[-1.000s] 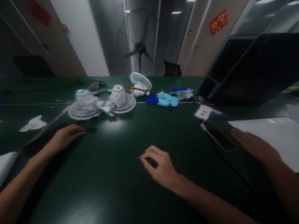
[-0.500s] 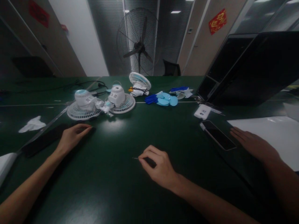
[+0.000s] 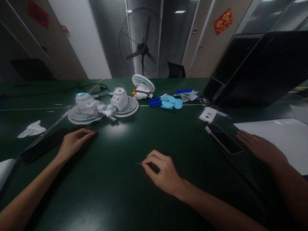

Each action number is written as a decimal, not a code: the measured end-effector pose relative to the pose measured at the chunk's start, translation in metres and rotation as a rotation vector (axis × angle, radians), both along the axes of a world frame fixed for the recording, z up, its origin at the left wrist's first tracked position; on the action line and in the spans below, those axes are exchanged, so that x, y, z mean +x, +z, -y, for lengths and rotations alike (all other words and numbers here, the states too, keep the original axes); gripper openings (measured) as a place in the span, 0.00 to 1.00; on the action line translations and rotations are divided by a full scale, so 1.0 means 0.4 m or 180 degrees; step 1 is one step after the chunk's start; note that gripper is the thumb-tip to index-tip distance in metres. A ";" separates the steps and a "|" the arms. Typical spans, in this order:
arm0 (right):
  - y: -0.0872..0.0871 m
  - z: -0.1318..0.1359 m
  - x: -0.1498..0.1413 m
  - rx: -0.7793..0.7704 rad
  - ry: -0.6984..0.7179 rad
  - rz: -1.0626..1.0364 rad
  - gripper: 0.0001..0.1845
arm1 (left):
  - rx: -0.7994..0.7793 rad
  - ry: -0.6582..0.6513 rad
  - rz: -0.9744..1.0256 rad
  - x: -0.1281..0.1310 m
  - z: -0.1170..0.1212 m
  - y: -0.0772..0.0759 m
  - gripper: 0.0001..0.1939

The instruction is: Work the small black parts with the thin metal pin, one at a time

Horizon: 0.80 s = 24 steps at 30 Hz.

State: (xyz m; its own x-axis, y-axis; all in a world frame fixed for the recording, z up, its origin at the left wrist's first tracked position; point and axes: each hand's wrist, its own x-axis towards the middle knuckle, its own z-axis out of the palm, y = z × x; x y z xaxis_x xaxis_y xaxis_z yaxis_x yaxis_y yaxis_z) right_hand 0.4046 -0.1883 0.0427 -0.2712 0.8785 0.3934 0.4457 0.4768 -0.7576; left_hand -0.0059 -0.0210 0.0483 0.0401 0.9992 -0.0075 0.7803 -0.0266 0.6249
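My left hand (image 3: 74,140) rests on the dark green table (image 3: 115,192), fingers drawn together over a small dark thing that is mostly hidden. Just left of it lies a flat black bar (image 3: 40,146). My right hand (image 3: 161,173) is curled in a pinch at the table's middle, holding a thin metal tool (image 3: 139,164) whose tip pokes out to the left. Beyond my hands lie two white and light blue small fans (image 3: 84,109) (image 3: 122,102), face down, and a third small fan (image 3: 143,86) behind them.
Another person's hand (image 3: 261,148) lies flat at the right beside a black phone (image 3: 223,138) and a white sheet (image 3: 284,138). Blue fan blades (image 3: 168,102), a white box (image 3: 208,115), a crumpled tissue (image 3: 31,129), a large black case (image 3: 260,70) and a big standing fan (image 3: 141,41) are about.
My left hand slid right and covered the small dark thing that lay just past its fingertips. My right hand and the other person's hand stayed put.
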 end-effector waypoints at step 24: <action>-0.002 0.001 0.000 -0.0045 0.0022 0.0006 0.07 | -0.0680 0.0172 0.0892 -0.032 -0.048 -0.007 0.32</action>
State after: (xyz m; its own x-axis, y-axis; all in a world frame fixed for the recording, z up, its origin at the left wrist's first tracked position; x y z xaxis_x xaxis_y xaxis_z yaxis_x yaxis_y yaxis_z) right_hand 0.4045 -0.1886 0.0419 -0.2779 0.8821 0.3804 0.4440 0.4692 -0.7634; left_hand -0.0186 -0.0020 0.0453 0.0175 0.9769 -0.2128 0.5745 0.1644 0.8018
